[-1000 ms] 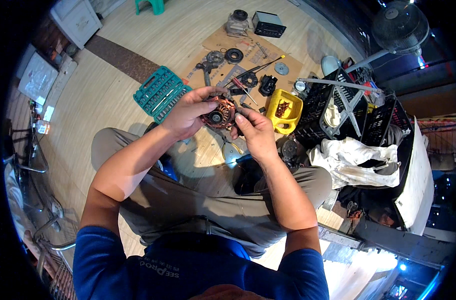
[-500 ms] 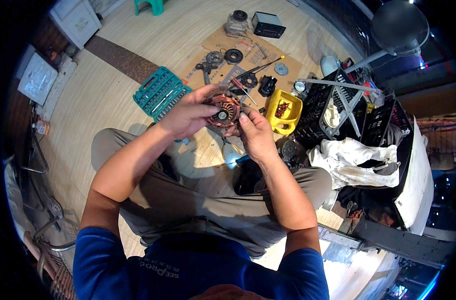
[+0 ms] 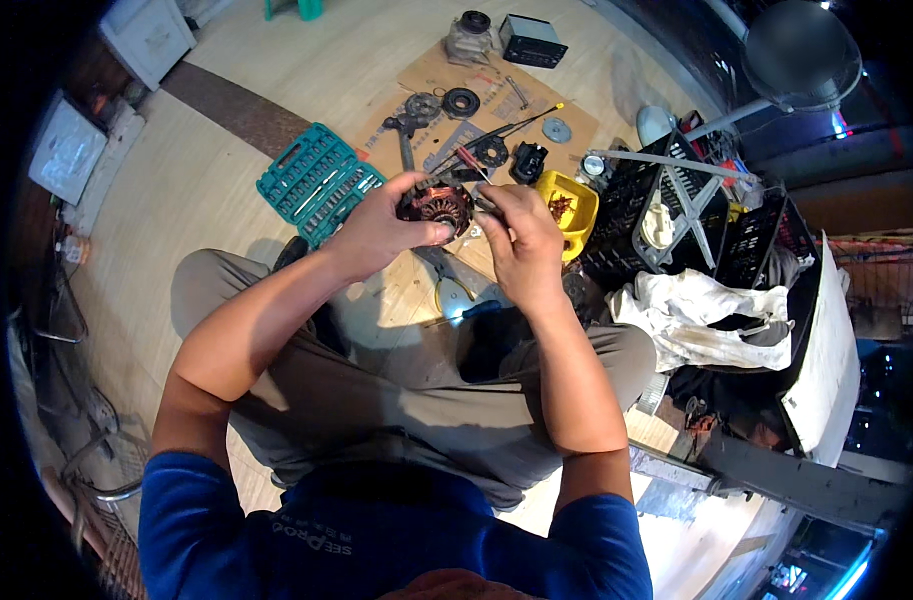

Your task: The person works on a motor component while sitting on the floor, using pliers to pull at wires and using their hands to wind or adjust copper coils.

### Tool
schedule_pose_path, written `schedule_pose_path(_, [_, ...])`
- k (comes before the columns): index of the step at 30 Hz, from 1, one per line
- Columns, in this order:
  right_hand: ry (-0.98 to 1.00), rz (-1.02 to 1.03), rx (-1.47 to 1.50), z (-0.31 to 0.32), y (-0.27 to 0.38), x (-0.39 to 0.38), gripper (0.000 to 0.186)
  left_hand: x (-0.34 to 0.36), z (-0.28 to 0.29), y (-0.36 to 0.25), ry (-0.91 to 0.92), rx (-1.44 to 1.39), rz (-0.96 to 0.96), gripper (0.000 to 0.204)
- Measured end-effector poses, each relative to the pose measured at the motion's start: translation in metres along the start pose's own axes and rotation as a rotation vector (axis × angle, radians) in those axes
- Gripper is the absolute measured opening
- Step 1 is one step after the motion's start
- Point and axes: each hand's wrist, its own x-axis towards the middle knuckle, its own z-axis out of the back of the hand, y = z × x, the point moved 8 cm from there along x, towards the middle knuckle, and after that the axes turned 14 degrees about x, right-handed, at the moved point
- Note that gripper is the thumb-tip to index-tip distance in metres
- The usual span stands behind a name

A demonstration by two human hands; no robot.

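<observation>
- Evidently the relation that matters is sideways: the copper coil (image 3: 443,208) sits between the two hands, with its right rim just beside the right fingertips
- Gripping it is the left hand (image 3: 379,232), closed around the left side, the thumb laid across the front near the lower edge and the forefinger over the top
- Bent inward from the right, the right hand (image 3: 527,245) has thumb and fingertips brought close together, only a narrow gap showing; something small and greyish seems to be there, but I cannot tell what it is or whether it is pinched
- From those fingertips the coil lies directly to the left; whether they touch its rim I cannot tell
- Being squat and round, the coil has no clear long side; its open face is turned up toward the wearer, so its hollow middle seems to point roughly at the head, slightly tilted
- Nearer hand: the left, already wrapped on the coil, while the right is at its edge
- Around them, the yellow tub (image 3: 581,237) stands just beyond the right hand, the red-handled screwdriver (image 3: 469,158) lies past the coil, the pliers (image 3: 438,292) lie below it on the floor, and the green socket case (image 3: 265,187) is open beyond the left hand
</observation>
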Motion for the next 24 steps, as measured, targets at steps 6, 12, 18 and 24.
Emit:
schedule_pose_path(6, [0.129,0.154,-0.187,-0.015,0.01,-0.004,0.028,-0.002,-0.004,0.009,0.017,0.267,-0.008,0.064])
schedule_pose_path(12, [0.122,0.272,-0.295,-0.011,0.015,-0.007,0.024,-0.003,-0.01,0.01,0.04,0.114,0.021,0.064])
schedule_pose_path(18, [0.113,0.285,-0.25,-0.013,0.016,-0.007,0.024,-0.002,-0.012,0.012,0.064,0.074,0.059,0.063])
schedule_pose_path(24, [0.19,0.295,-0.376,-0.017,0.011,-0.01,0.028,-0.002,-0.009,0.017,0.026,0.171,0.063,0.059])
